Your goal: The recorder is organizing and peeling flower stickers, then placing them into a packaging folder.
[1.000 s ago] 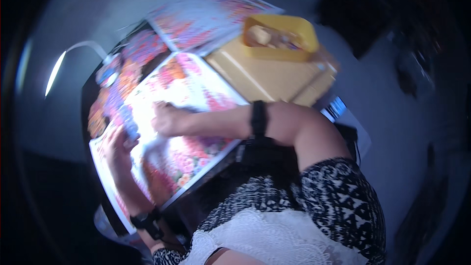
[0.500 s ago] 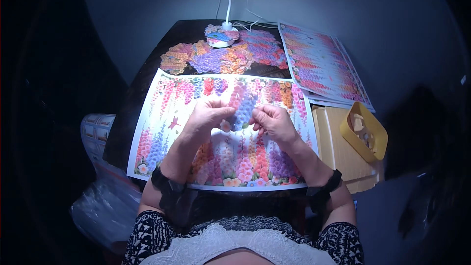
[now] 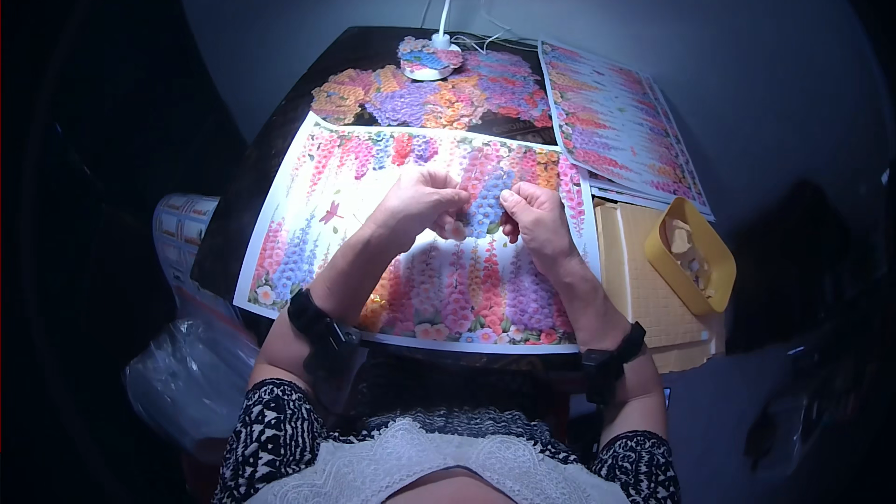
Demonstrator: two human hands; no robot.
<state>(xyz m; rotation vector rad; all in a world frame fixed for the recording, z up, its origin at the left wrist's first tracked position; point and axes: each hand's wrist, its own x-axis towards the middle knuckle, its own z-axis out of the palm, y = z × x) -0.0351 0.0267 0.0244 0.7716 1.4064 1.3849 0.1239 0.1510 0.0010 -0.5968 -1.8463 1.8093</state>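
Observation:
Between my two hands is a flower cut-out (image 3: 489, 201) with blue and pink blossoms, raised above a large printed flower sheet (image 3: 297, 196). My left hand (image 3: 420, 205) pinches its left edge, fingers closed. On the opposite edge, the thumb and fingers of my right hand (image 3: 539, 219) are closed too. The sheet beneath is white with colourful flower spikes along its top and bottom and a small red dragonfly at the left. My hands hide part of its middle.
Heaped flower cut-outs (image 3: 411, 103) lie at the back, near a white desk lamp (image 3: 442, 9) with more on its base. Stacked printed sheets (image 3: 616, 121) are at the far right. A yellow tray (image 3: 661, 266) with scraps sits on brown cardboard (image 3: 621, 271). Clear plastic (image 3: 191, 378) hangs lower left.
Both hands, still holding the cut-out, have shifted a little to the right and upward over the sheet. The whole view has tilted slightly.

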